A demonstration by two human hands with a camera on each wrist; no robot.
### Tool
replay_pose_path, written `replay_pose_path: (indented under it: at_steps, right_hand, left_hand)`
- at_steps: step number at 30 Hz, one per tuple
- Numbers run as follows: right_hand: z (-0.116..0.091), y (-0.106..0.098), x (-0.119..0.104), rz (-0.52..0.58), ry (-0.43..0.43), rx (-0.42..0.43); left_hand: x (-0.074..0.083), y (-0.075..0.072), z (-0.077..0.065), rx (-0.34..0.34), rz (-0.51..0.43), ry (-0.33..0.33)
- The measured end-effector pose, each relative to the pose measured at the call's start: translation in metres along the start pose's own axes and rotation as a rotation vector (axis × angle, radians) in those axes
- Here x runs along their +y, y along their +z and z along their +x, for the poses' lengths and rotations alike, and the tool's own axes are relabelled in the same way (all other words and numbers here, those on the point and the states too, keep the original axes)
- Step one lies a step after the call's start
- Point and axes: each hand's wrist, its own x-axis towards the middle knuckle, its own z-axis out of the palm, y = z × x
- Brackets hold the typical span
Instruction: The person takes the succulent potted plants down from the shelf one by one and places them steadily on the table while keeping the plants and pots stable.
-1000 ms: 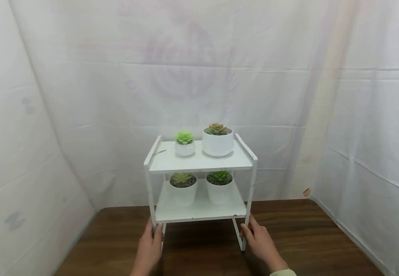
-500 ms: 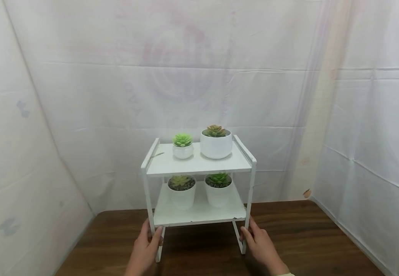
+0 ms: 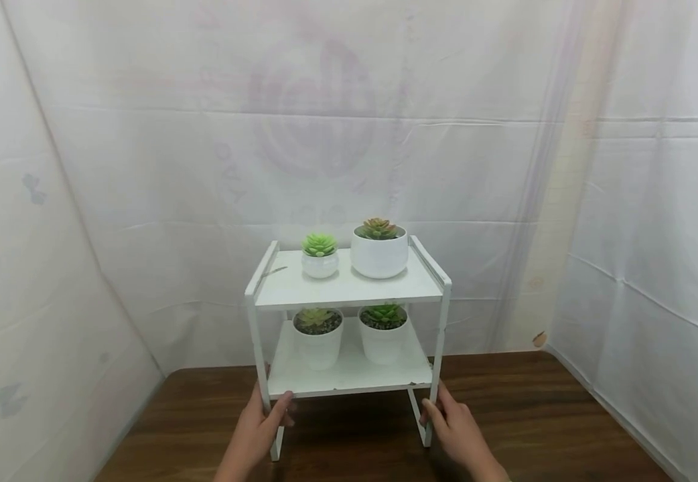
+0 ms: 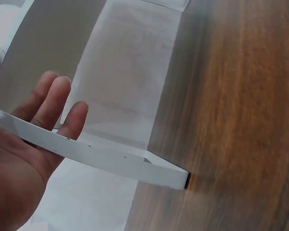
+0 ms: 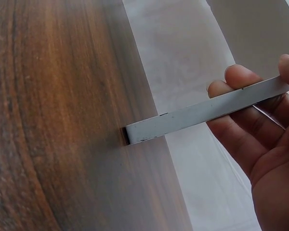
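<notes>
A white two-tier shelf stand [image 3: 349, 292] is in the middle of the head view, gripped at its front legs. My left hand [image 3: 252, 432] is round the left leg, its thumb by the front edge of the lower board; the left wrist view shows its fingers passing behind the white leg [image 4: 111, 159]. My right hand [image 3: 460, 435] holds the right leg [image 5: 183, 118], fingers behind it and thumb in front. Up top stand a small pot with a bright green succulent [image 3: 320, 261] and a wider pot with a reddish-green succulent [image 3: 379, 254]. Two potted succulents, left [image 3: 319, 345] and right [image 3: 383, 338], stand below.
The stand is over a dark brown wooden table [image 3: 536, 415]. White sheeting [image 3: 475, 167] hangs behind it and along both sides, close to the table's back edge.
The stand appears slightly lower and nearer in the head view than a second ago, its plants still upright. My left thumb has shifted from the leg to the lower board's edge.
</notes>
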Motion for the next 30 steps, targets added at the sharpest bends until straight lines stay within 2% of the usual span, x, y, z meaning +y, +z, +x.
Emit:
replay_pose_path:
  at_steps: [12, 18, 21, 30]
  right_hand:
    - [0.0, 0.005, 0.002, -0.014, 0.004, 0.003]
    - [0.0, -0.001, 0.004, -0.013, 0.041, 0.026]
    - [0.001, -0.005, 0.004, 0.002, 0.068, 0.023]
    - [0.005, -0.008, 0.001, 0.078, 0.15, -0.065]
  left_hand:
    - [-0.004, 0.001, 0.002, 0.028, -0.038, -0.042]
    - [-0.006, 0.006, 0.008, 0.033, 0.004, 0.032]
    - [-0.007, 0.007, 0.009, 0.033, 0.01, 0.045]
    - [-0.007, 0.003, 0.004, 0.076, 0.116, 0.096]
